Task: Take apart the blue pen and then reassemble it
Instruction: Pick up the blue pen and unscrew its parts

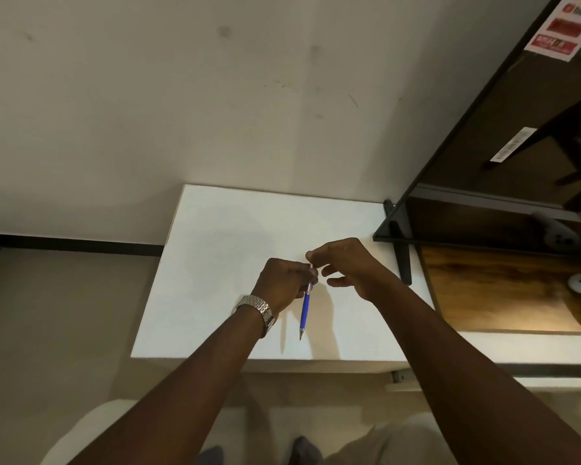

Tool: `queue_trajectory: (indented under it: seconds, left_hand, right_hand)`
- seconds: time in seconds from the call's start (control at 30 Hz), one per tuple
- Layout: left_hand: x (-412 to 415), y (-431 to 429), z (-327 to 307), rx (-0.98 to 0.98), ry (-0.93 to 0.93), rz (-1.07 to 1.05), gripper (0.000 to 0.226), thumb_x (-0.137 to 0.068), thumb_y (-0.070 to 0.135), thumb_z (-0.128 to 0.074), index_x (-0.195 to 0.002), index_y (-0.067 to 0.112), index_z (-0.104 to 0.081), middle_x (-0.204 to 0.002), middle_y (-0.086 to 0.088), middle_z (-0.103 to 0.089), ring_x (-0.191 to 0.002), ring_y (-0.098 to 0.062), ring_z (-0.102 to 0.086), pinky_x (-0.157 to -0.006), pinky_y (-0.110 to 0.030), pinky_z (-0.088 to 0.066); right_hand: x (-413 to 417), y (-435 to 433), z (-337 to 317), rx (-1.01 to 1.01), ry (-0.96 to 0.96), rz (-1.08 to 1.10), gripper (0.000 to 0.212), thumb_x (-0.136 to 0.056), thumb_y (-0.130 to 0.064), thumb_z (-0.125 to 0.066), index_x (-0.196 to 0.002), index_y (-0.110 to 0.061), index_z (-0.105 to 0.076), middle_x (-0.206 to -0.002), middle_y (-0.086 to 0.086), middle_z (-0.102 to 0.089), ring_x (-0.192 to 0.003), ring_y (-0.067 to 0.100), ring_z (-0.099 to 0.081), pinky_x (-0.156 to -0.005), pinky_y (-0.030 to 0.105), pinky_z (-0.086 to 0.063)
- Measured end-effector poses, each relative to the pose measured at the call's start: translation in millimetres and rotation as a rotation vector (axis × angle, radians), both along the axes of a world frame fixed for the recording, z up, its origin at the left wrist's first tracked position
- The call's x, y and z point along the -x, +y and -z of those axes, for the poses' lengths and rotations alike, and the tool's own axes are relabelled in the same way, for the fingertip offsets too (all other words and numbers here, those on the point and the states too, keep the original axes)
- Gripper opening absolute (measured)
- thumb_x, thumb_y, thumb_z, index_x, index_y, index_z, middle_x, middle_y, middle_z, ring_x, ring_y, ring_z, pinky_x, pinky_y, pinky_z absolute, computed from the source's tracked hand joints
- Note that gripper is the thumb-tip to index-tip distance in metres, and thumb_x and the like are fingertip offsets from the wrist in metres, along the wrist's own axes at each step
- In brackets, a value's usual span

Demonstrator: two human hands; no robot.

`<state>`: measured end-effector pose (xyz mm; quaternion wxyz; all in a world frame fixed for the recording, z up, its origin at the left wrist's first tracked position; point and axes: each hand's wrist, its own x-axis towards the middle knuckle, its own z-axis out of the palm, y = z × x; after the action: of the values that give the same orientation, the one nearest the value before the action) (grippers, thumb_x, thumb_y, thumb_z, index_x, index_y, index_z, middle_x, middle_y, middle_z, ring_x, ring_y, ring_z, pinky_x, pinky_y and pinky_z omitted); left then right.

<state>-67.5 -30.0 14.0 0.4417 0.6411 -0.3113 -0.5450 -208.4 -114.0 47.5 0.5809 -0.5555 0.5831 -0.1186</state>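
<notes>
Left hand (284, 280) fingers grip blue pen (305, 308) upright; right hand (348, 266) fingers pinch its top.

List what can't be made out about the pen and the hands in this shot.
- Blue pen, head view: its upper end is covered by the left hand.
- Right hand: whatever its fingers pinch is too small to identify.
- Whether the pen is taken apart yet: joint hidden, blurred.

The one camera sits on my head, looking forward and steeply down, close over the white bench (235, 236) and my forearms.
</notes>
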Motion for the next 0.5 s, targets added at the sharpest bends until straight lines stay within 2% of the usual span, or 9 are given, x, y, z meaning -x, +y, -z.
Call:
queue_trajectory:
  seconds: [0.13,0.2,0.27,0.33,0.37,0.43,0.5]
  left_hand:
    - [1.9,6.9,10.8,-0.019,0.021,0.075,0.014,-0.088,0.006,-0.069,-0.085,0.001,-0.081,-0.078,-0.014,-0.073,-0.067,-0.020,-0.063,-0.063,-0.020,-0.060]
    - [2.4,9.3,13.7,-0.042,0.038,0.071,0.013,-0.089,0.007,-0.069,-0.086,0.001,-0.081,-0.078,-0.013,-0.072,-0.065,-0.018,-0.063,-0.061,-0.017,-0.058]
    - [0.9,9.1,15.4,-0.050,0.061,0.028,0.014,-0.089,0.007,-0.069,-0.089,-0.002,-0.080,-0.076,-0.014,-0.071,-0.064,-0.018,-0.063,-0.062,-0.019,-0.059]
    - [-1.2,9.0,15.7,-0.047,0.092,0.007,0.015,-0.089,0.006,-0.069,-0.090,-0.004,-0.080,-0.074,-0.014,-0.069,-0.060,-0.017,-0.061,-0.065,-0.021,-0.059]
    - [-1.9,9.3,16.2,-0.042,0.105,0.008,0.016,-0.090,0.006,-0.068,-0.090,-0.005,-0.079,-0.073,-0.013,-0.067,-0.057,-0.015,-0.059,-0.065,-0.022,-0.058]
    - [-2.3,9.7,17.9,-0.038,0.119,0.003,0.017,-0.091,0.008,-0.068,-0.091,-0.005,-0.079,-0.074,-0.014,-0.067,-0.059,-0.017,-0.060,-0.069,-0.025,-0.058]
    - [-1.7,9.8,18.8,-0.042,0.116,-0.016,0.017,-0.090,0.011,-0.070,-0.092,-0.002,-0.080,-0.076,-0.014,-0.069,-0.066,-0.020,-0.062,-0.073,-0.028,-0.060]
  right_hand:
    - [8.2,-13.1,4.5,-0.036,-0.140,0.214,0.028,-0.082,-0.024,-0.083,-0.103,-0.005,-0.080,-0.092,0.008,-0.075,-0.077,0.019,-0.070,-0.065,0.029,-0.059]
    - [17.0,-24.5,7.6,0.025,-0.123,0.285,0.027,-0.083,-0.021,-0.083,-0.103,-0.004,-0.078,-0.093,0.009,-0.075,-0.080,0.023,-0.072,-0.064,0.031,-0.060]
    - [22.6,-32.4,18.2,0.161,-0.020,0.270,0.018,-0.084,-0.013,-0.080,-0.097,-0.001,-0.079,-0.092,0.018,-0.077,-0.078,0.026,-0.071,-0.063,0.032,-0.060]
    - [24.1,-34.6,35.7,0.347,0.131,0.177,0.011,-0.085,-0.005,-0.077,-0.092,0.002,-0.081,-0.093,0.025,-0.078,-0.077,0.030,-0.070,-0.069,0.039,-0.060]
    - [24.5,-34.0,46.1,0.448,0.247,0.104,0.011,-0.085,-0.004,-0.075,-0.093,0.001,-0.082,-0.094,0.024,-0.079,-0.081,0.032,-0.071,-0.078,0.042,-0.060]
    - [24.9,-30.4,64.6,0.586,0.445,-0.027,0.016,-0.088,-0.006,-0.072,-0.099,-0.003,-0.083,-0.105,0.016,-0.080,-0.099,0.032,-0.073,-0.094,0.035,-0.055]
    - [25.4,-26.3,78.0,0.613,0.511,-0.086,0.020,-0.092,-0.008,-0.068,-0.106,-0.006,-0.081,-0.115,0.012,-0.079,-0.110,0.031,-0.070,-0.096,0.031,-0.051]
